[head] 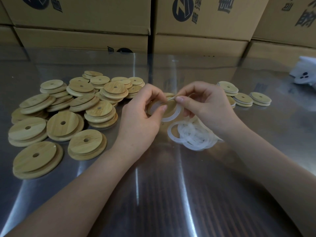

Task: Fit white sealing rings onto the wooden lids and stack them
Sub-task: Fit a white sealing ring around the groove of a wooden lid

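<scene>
Currently mid-fit: the left hand has its grip curled round one wooden lid, held tilted above the tabletop with the thumb pressing its near edge. The right hand grip pinches a white ring between thumb and forefinger at the lid's top edge. The ring's lower arc hangs loose below the lid, so it looks only partly seated. To do this well, the left thumb should probably pin the seated part while the right hand walks the ring round the stepped rim, stretching it evenly and without a twist, then checks that it sits flat all round before stacking. Counts: one lid in hand and one ring in hand. The loose rings lie in an overlapping heap on the tabletop just below the right hand, maybe six or more; an exact count cannot be told. The bare lids are heaped at the left, roughly thirty, many overlapped. The finished lids with white edges sit at the right in about three low stacks, a fourth partly hidden by the right hand. Cardboard boxes stand behind.
</scene>
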`<state>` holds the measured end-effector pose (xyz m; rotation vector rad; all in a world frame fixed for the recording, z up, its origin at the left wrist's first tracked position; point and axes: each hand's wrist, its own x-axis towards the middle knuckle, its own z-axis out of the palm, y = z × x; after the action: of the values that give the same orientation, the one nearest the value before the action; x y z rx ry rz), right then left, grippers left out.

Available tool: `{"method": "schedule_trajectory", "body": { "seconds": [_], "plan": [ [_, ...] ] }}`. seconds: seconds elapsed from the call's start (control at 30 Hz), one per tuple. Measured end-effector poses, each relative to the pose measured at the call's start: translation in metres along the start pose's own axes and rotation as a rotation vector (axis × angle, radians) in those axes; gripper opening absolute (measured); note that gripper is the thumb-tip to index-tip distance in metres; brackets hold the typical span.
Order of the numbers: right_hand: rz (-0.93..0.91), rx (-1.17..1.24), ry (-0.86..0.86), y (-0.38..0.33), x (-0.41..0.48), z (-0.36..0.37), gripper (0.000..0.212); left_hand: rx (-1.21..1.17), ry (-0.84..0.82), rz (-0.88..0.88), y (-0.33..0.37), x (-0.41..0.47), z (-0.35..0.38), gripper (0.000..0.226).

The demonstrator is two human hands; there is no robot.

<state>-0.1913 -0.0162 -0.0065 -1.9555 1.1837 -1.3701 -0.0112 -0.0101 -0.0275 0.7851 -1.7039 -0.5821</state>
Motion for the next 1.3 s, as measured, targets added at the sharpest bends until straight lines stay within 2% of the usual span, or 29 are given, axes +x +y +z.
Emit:
{"method": "schedule_trajectory", "body": {
  "seconds": [0.17,0.37,0.6,0.73,1.07,1.2,1.3],
  "plan": [
    [-0.006,0.002,0.011,-0.0001,-0.0002,0.0009,0.016,-0.026,0.016,-0.030,0.0017,-0.0003,0.0003,0.017],
    [0.018,0.023,0.019,-0.0009,-0.0010,0.0011,0.010,-0.025,0.031,-0.051,0.0034,-0.0017,0.0005,0.013],
    [0.060,0.045,0.042,-0.0028,-0.0012,0.0003,0.006,-0.132,0.026,-0.126,0.0038,-0.0013,0.0008,0.009],
    [0.068,0.039,0.044,-0.0029,-0.0014,0.0008,0.005,-0.190,0.054,-0.170,0.0032,-0.0009,0.0017,0.017],
    [0.064,0.035,0.057,-0.0012,-0.0011,0.0014,0.010,-0.250,0.072,-0.244,0.0041,0.0013,0.0004,0.020],
    [0.057,0.014,0.047,-0.0023,-0.0016,0.0021,0.012,-0.246,0.045,-0.210,0.0042,0.0011,-0.0004,0.020],
    [0.056,-0.024,0.035,-0.0026,-0.0017,0.0029,0.012,-0.192,-0.011,-0.161,0.0079,0.0006,0.0008,0.029]
  ]
}}
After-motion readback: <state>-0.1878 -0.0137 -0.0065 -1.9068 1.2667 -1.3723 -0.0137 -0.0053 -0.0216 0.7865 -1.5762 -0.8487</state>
